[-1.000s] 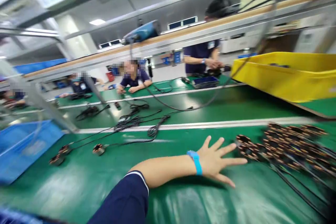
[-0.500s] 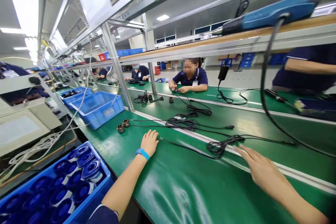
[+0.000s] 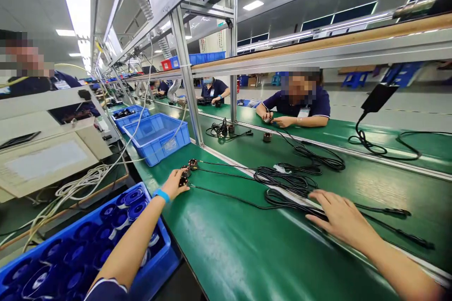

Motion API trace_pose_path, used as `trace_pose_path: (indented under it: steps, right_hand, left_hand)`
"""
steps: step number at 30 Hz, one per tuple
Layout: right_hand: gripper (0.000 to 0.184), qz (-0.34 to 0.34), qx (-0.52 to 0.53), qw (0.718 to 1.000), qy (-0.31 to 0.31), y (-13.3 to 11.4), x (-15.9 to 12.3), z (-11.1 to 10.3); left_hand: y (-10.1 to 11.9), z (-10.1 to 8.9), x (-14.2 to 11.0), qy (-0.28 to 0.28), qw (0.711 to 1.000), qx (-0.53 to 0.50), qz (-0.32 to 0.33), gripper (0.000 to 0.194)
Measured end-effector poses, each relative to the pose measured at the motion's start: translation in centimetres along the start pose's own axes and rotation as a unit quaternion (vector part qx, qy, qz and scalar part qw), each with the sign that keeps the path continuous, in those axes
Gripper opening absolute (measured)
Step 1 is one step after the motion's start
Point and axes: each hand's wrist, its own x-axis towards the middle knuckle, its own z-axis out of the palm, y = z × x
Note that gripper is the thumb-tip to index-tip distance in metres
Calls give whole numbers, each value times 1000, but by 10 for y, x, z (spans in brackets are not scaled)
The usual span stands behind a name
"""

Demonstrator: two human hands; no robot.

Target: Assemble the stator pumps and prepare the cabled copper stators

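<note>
My left hand, with a blue band at the wrist, has its fingers around a small round copper-wound stator on the green bench. Two similar stators sit close beyond it, one partly behind my fingertips. Thin black leads run from the stators to the right. They lead into coiled black cables lying across the white rail. At the near coil, my right hand rests palm down, thumb and fingers apart. Its fingertips reach the cable, and the part beneath the hand is hidden.
A blue crate of dark blue round parts stands at lower left. Farther along is another blue bin. A metal post holds a shelf above the bench. Across from me, a co-worker handles a small part.
My left hand has come to the stators, bringing another beside the first two. My right hand has shifted onto the cable coil, which now lies nearer the other cables. The view has turned left.
</note>
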Motion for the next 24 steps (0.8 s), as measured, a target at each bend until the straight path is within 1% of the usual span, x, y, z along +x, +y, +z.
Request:
trace_pose_path:
  steps: [1, 2, 3, 4, 6, 7, 8, 10, 12, 15, 18, 21, 23, 24]
  right_hand:
    - [76, 21, -5, 1000, -20, -1, 17, 2]
    - [96, 42, -6, 998, -55, -2, 34, 5]
    - [114, 64, 0, 993, -103, -1, 49, 8]
    - [125, 88, 9, 984, -155, 0, 62, 11]
    - [134, 134, 29, 962, -235, 3, 80, 16]
    - [135, 152, 34, 954, -255, 5, 85, 18]
    - [135, 165, 37, 950, -262, 7, 89, 19]
    - [128, 175, 36, 950, -257, 10, 90, 18]
    - [113, 170, 35, 954, -244, 12, 88, 16]
    - [83, 137, 35, 965, -219, 7, 80, 14]
    - [58, 114, 42, 973, -197, -5, 65, 12]
    - [42, 129, 45, 976, -167, -20, 41, 0]
    - [35, 152, 44, 972, -171, -28, 15, -14]
    - [34, 164, 42, 970, -174, -31, -3, -21]
  left_hand:
    - [-9, -4, 7, -8, 1000, -13, 1, 85]
    - [-15, -7, 15, -16, 1000, -25, 1, 84]
    - [-19, -7, 25, -24, 999, -35, -1, 80]
    - [-21, -6, 34, -30, 999, -43, -6, 75]
    - [-21, 2, 54, -46, 997, -53, -14, 70]
    - [-20, 7, 63, -55, 997, -55, -14, 71]
    - [-18, 13, 70, -65, 996, -56, -11, 72]
    - [-17, 23, 79, -81, 995, -57, -4, 75]
    - [-16, 29, 82, -87, 995, -55, -6, 78]
    - [-17, 29, 80, -87, 995, -52, -11, 78]
    - [-16, 27, 77, -85, 995, -48, -3, 73]
    - [-11, 24, 76, -89, 995, -44, 10, 71]
    - [-5, 24, 74, -96, 994, -41, 18, 71]
    - [0, 25, 73, -99, 994, -39, 23, 71]
